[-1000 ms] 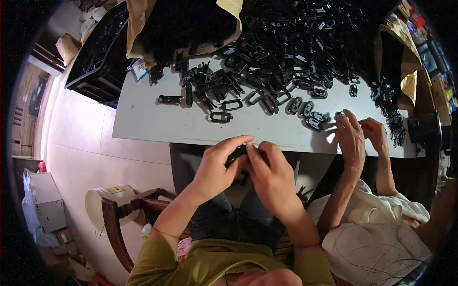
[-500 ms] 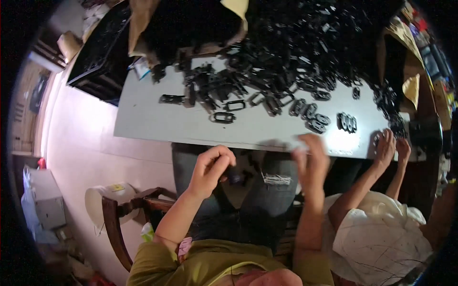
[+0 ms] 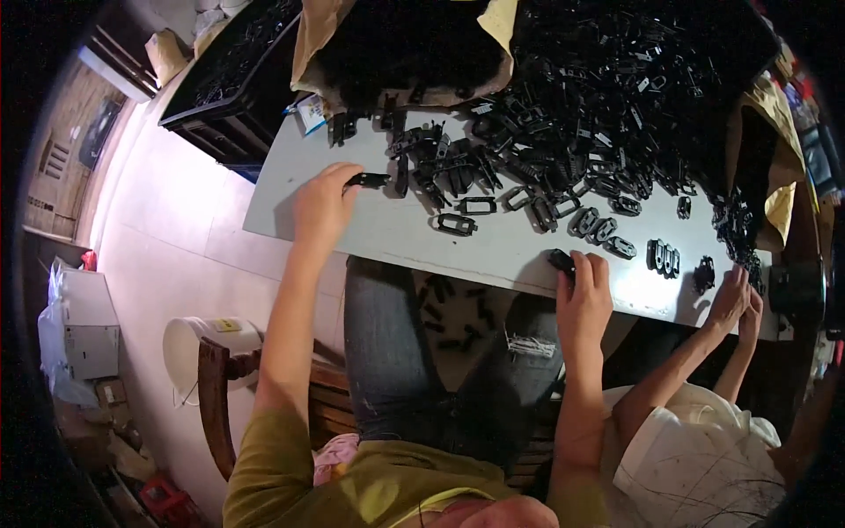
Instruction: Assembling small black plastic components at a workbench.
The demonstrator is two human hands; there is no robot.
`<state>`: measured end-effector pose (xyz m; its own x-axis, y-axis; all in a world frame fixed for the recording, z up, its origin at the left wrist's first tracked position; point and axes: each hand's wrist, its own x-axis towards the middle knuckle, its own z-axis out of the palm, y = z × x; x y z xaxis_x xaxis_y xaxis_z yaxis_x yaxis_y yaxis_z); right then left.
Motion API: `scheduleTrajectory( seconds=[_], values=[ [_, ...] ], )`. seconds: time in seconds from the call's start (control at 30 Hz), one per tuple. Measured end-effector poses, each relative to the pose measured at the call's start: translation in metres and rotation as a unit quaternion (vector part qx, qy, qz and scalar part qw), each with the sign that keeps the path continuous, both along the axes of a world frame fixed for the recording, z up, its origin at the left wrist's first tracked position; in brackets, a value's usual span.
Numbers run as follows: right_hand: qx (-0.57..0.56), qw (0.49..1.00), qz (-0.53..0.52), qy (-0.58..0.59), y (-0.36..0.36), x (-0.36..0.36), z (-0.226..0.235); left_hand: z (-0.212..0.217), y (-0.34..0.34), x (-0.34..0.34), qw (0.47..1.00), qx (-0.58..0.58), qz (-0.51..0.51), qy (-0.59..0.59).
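My left hand (image 3: 327,204) reaches onto the left part of the white table (image 3: 378,231). Its thumb and fingers are closed on the end of a small black plastic part (image 3: 370,180), which lies at table height. At the table's front edge, my right hand (image 3: 588,286) pinches another black plastic part (image 3: 560,260) between thumb and fingers. Two rectangular black frames (image 3: 456,224) lie between my hands. Farther right are several oval black frames (image 3: 604,231) and a short row of parts standing close together (image 3: 664,259). The exact kind of these parts is unclear.
A large heap of black parts (image 3: 581,114) covers the back of the table. Open brown paper sacks (image 3: 500,53) stand there too. A black crate (image 3: 220,128) is at far left, a white bucket (image 3: 189,352) below. At right, a co-worker's hands (image 3: 732,301) work near the edge.
My left hand has moved from above my lap forward to the table and closed on a black part. My right hand has settled at the table edge with a part. The whole view has shifted slightly.
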<state>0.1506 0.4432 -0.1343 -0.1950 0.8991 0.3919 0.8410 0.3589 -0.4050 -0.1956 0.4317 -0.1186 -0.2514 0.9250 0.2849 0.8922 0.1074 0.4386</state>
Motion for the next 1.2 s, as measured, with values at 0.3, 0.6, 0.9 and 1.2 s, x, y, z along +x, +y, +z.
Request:
scheduleTrajectory(
  seconds=[0.3,0.6,0.9,1.2],
  values=[
    [-0.1,0.973,0.131,0.164,0.0,-0.008,0.017,0.01,-0.041,0.074,0.905,-0.018,-0.122,-0.408],
    [-0.04,0.971,0.204,0.116,-0.029,-0.043,0.049,0.019,-0.043,0.129,0.91,-0.019,-0.198,-0.365],
    [0.0,0.965,0.26,0.042,-0.038,-0.035,0.044,0.025,-0.047,0.142,0.929,-0.003,-0.245,-0.279],
    [-0.287,0.89,0.237,0.264,-0.038,-0.007,0.032,0.012,-0.055,0.143,0.869,-0.004,-0.327,-0.372]
  ],
)
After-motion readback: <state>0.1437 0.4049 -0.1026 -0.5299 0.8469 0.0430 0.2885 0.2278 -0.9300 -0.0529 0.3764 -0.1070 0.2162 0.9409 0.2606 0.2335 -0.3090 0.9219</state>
